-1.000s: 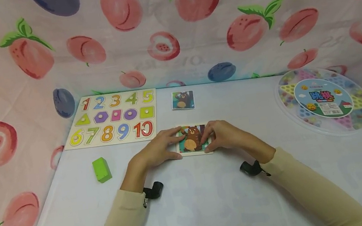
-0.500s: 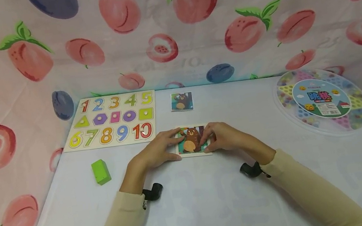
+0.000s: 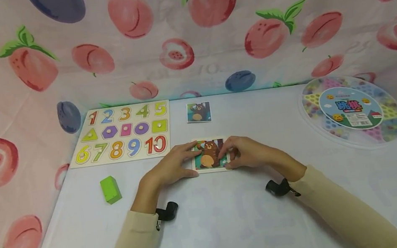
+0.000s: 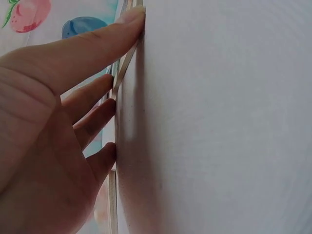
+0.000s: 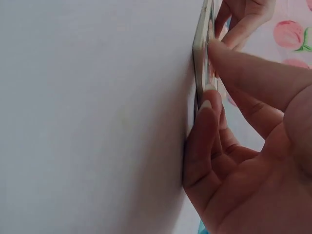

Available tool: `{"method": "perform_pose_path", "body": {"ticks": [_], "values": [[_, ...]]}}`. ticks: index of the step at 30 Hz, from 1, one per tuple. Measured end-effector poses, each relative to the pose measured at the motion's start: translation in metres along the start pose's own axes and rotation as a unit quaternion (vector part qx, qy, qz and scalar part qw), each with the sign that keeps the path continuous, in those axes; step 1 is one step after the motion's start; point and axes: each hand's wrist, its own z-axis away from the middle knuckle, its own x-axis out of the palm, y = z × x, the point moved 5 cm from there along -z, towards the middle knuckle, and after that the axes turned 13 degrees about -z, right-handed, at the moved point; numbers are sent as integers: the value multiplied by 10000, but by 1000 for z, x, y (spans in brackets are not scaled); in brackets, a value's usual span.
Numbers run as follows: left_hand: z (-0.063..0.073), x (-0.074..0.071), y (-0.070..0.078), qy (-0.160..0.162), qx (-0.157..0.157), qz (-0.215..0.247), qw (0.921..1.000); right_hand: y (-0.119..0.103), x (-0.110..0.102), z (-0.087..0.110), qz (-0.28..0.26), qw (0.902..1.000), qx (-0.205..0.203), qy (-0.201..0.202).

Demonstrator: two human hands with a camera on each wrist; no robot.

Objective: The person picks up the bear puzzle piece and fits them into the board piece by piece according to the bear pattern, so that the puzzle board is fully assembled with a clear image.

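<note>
A small bear jigsaw puzzle (image 3: 208,156) in a pale frame lies mid-table in the head view. My left hand (image 3: 171,164) holds its left side, thumb at the near corner and fingers over the left and far edges. In the left wrist view, the left thumb (image 4: 97,48) reaches the board's edge while the other fingertips rest close to the tabletop. At the right side, my right hand (image 3: 249,150) pinches the puzzle with bent index finger and thumb. The right wrist view shows one fingertip pressing the picture and the right thumb (image 5: 207,109) at the board's edge.
Behind the puzzle lies a small bear picture card (image 3: 198,112). A number-and-shape board (image 3: 125,131) is at back left, with a green block (image 3: 111,189) in front of it. A round Chinese checkers box (image 3: 351,111) lies at the right. A peach-print cloth (image 3: 210,46) hangs behind.
The right hand has shifted slightly to the right along the puzzle's edge. The left hand keeps its place, and the head view has tilted a little.
</note>
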Motion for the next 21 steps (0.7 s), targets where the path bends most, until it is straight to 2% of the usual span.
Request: {"method": "perform_pose_path", "body": {"ticks": [5,10,15,21], "values": [[0,-1,-1,-39,-70,-17,10000,5,-6,6,-209,9997,82,6],[-1,-2,0,-27,20,-34,10000,8,-15,16,-472,9983,135,329],[2,-2,2,-9,118,-124,9999,11,-24,27,-346,9969,78,700],[5,-3,-3,157,82,82,9998,20,-34,37,-139,9953,137,944]]}}
